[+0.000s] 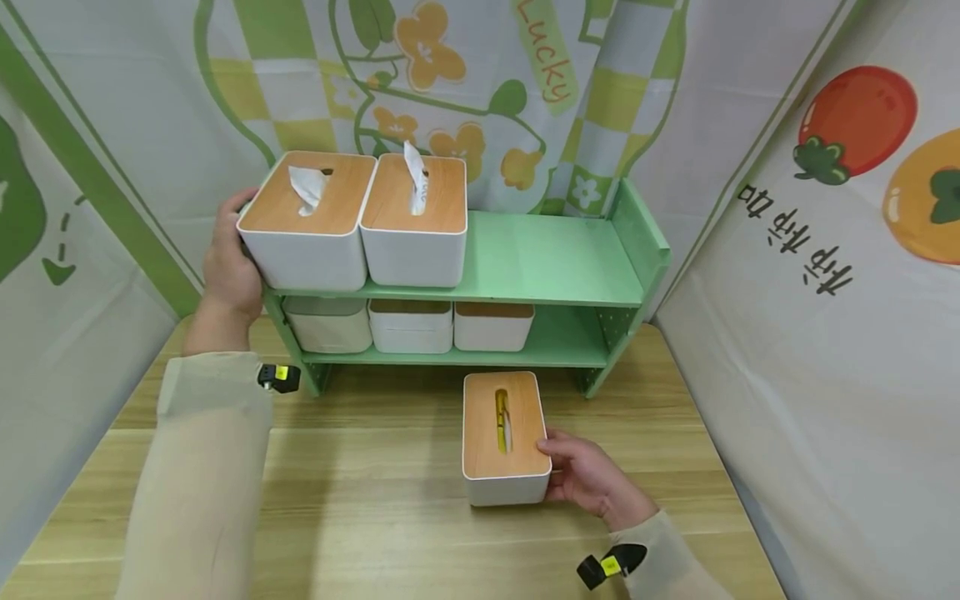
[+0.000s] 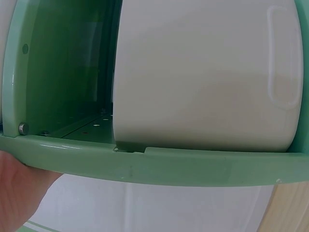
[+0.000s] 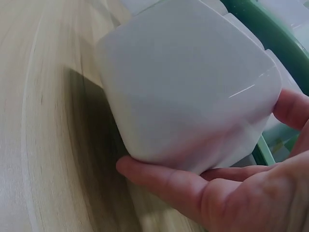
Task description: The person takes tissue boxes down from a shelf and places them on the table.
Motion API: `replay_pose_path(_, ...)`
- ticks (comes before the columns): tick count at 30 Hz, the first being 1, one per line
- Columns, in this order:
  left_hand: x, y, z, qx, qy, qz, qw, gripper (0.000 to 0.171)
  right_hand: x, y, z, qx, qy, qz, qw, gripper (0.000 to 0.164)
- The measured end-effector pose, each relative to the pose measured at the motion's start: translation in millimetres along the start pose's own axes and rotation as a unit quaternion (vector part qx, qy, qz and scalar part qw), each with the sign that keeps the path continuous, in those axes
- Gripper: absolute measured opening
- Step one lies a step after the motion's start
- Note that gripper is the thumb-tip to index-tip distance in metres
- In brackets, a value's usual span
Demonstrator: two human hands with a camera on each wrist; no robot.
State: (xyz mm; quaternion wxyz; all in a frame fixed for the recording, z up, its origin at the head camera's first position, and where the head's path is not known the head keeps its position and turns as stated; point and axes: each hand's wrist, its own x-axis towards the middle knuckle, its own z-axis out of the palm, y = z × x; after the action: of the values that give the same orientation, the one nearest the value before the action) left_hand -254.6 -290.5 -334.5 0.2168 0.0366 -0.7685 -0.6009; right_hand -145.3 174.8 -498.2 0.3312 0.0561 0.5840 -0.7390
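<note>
My right hand [image 1: 592, 477] grips a white tissue box [image 1: 506, 492] with a wood-look lid by its right side, the thumb at the lid's edge. In the right wrist view, a finger lies along the lower edge of this tissue box [image 3: 188, 82], and its shadow falls on the table beside it. Something yellow and white shows in the lid slot. My left hand [image 1: 231, 271] holds the left end of the green shelf [image 1: 555, 258]; its fingertips are partly hidden. Beside it on the upper tier stand a wide tissue box [image 1: 307, 260] and a narrower tissue box [image 1: 416, 258], touching.
On the lower tier stand a cream box [image 1: 330, 332], a white box [image 1: 411, 335] and another white box [image 1: 493, 331] in a row. The shelf's right end panel [image 1: 637, 242] rises above the upper tier. Printed cloth [image 1: 795, 375] walls surround the wooden table [image 1: 375, 517].
</note>
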Motion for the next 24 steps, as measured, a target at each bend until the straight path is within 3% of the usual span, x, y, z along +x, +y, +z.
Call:
replay_pose_path(9, -0.1, -0.1, 0.3, 0.0, 0.002, 0.005, 1.0, 0.056, 0.9, 1.9, -3.1, -0.017, 0.008, 0.001, 1.0, 0.073)
replay_pose_path(15, 0.4, -1.4, 1.2, -0.02, -0.002, 0.01, 0.9997, 0.056, -0.3, 1.7, -2.8, -0.036, 0.035, 0.002, 0.999, 0.071)
replay_pose_path(21, 0.3, -0.6, 1.5, -0.015, 0.001, 0.007, 0.9999, 0.056, -1.4, 2.3, -0.8, -0.081, 0.067, -0.01, 0.994, 0.062)
replay_pose_path(24, 0.1, -0.1, 1.6, -0.014, 0.004, 0.005, 0.9999, 0.056, -1.3, 0.8, 2.7, -0.129, 0.099, -0.031, 0.986, 0.061)
